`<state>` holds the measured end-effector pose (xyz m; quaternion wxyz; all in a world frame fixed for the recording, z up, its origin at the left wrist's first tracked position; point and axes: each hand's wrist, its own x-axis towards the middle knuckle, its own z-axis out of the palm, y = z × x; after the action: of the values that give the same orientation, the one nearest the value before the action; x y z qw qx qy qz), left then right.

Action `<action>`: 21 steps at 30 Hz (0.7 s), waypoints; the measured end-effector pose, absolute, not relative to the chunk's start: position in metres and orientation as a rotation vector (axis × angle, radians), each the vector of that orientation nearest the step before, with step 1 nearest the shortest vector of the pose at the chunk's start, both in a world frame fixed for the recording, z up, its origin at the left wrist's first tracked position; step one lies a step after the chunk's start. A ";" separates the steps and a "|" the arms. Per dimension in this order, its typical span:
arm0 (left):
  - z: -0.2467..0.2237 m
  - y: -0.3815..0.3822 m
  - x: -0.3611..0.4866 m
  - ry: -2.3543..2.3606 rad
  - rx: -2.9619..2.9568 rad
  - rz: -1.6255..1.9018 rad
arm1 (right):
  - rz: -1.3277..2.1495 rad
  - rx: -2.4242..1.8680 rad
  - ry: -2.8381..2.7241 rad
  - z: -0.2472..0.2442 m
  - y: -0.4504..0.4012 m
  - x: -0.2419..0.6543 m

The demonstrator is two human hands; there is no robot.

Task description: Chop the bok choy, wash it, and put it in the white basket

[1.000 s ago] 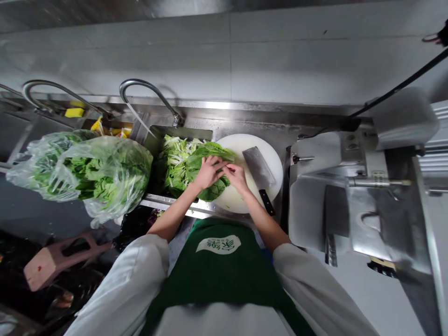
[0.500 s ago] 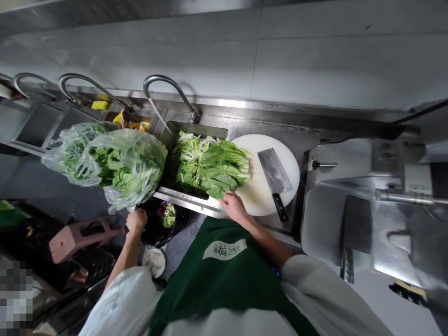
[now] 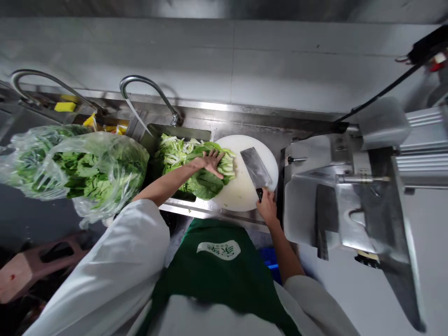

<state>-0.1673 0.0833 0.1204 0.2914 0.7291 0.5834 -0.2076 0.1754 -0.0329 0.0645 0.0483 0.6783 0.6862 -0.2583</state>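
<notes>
Our left hand [image 3: 211,163], grip open, spreads over leafy green vegetables [image 3: 205,185]; our right hand [image 3: 268,206] grips the black-handled steel cleaver [image 3: 256,167]. Loose leaves could slide, exposing splayed fingers to its blade.

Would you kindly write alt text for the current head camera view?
A person's left hand spreads over leafy greens while the right hand grips the black handle of a cleaver on a round white cutting board, beside a sink.

Left fingers [image 3: 221,176] press leafy greens [image 3: 206,185]; right grip cleaver [image 3: 256,167].
</notes>
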 end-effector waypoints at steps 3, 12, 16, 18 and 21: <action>0.105 0.058 -0.159 1.634 2.074 -0.600 | -0.784 2.124 2.090 0.069 -0.026 0.176; 0.099 0.062 -0.073 1.868 2.063 -0.424 | -1.364 2.206 2.167 0.072 -0.022 0.206; 0.108 0.079 -0.060 1.843 2.012 -0.458 | -1.264 2.139 2.182 0.078 -0.018 0.204; 0.120 0.080 -0.079 1.768 1.994 -0.435 | -1.196 2.102 2.211 0.081 -0.018 0.199; 0.138 0.070 -0.131 1.735 1.919 -0.230 | -1.167 2.062 2.239 0.084 -0.022 0.189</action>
<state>-0.1314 0.0698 0.1379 0.2691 0.7116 0.6434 -0.0853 0.1890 -0.0222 0.0839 -0.0594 0.6315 0.6856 -0.3573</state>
